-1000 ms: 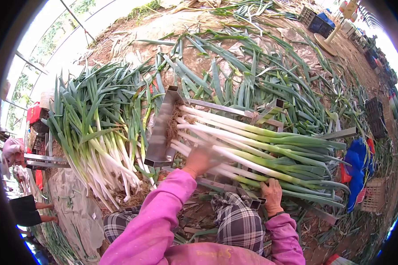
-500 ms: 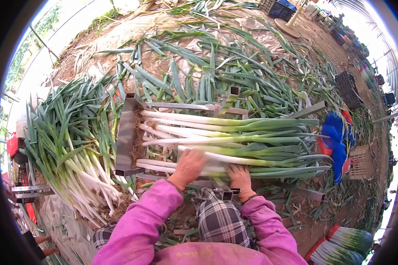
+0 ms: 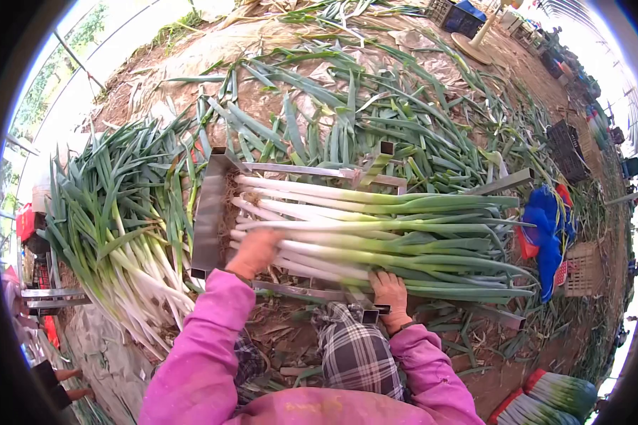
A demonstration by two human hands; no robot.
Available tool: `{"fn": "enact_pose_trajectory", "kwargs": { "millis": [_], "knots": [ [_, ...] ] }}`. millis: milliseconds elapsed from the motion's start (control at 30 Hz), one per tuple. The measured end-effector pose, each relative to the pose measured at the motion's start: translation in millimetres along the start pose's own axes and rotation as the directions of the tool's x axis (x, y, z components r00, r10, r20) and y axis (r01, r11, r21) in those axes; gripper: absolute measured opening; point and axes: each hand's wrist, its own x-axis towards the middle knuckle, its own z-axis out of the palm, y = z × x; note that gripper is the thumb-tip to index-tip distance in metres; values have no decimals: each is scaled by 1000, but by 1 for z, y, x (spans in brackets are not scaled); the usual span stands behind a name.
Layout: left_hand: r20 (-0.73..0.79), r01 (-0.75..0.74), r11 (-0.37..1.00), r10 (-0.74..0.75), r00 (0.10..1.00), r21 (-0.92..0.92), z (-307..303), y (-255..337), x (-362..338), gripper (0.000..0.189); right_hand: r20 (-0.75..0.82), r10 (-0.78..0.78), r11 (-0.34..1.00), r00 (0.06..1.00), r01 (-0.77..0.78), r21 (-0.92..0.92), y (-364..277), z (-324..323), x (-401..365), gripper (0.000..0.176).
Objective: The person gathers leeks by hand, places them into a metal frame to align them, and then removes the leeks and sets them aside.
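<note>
A layer of long green onions [image 3: 347,225] lies across a metal frame [image 3: 213,212], white root ends to the left and green leaves to the right. Close to the frame's upright end plate, my left hand [image 3: 256,253] is over the white stalks near the roots, its fingers smeared by motion. My right hand [image 3: 390,292] rests on the near edge of the layer, fingers stretched over the stalks where white turns green. Below it, a plaid-covered knee [image 3: 358,354] is close to the frame.
To the left lies a big heap of green onions [image 3: 120,234]. Loose leaves [image 3: 404,127] cover the ground beyond the frame. At right are a blue cloth [image 3: 542,227], a tan crate [image 3: 583,269] and a black crate [image 3: 567,150]. Bundled onions [image 3: 553,397] lie at lower right.
My left hand has slid left along the stalks toward the root ends. The near stalks now lie closer alongside the others. My right hand stays at the near edge; the view has shifted slightly.
</note>
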Motion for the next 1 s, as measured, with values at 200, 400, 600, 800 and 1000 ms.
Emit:
{"fn": "enact_pose_trajectory", "kwargs": {
  "millis": [200,400,600,800,1000],
  "knots": [
    [234,-161,977,190,954,-138,-1,101,25,30,18,35,999,999,-35,3,0,-6,-1,40],
    [-128,-355,929,366,922,101,50,99,20,22,-14,-39,998,999,39,44,4,-9,1,43],
    [-269,-215,966,248,931,147,62,78,21,29,-82,-104,994,991,107,25,4,-12,5,40],
    [-200,-48,999,51,979,20,54,64,15,44,5,-108,994,994,108,0,9,-14,5,42],
    [-145,79,994,-68,987,73,48,67,-20,48,-103,-166,986,981,161,-52,8,-23,16,41]
  ]
}}
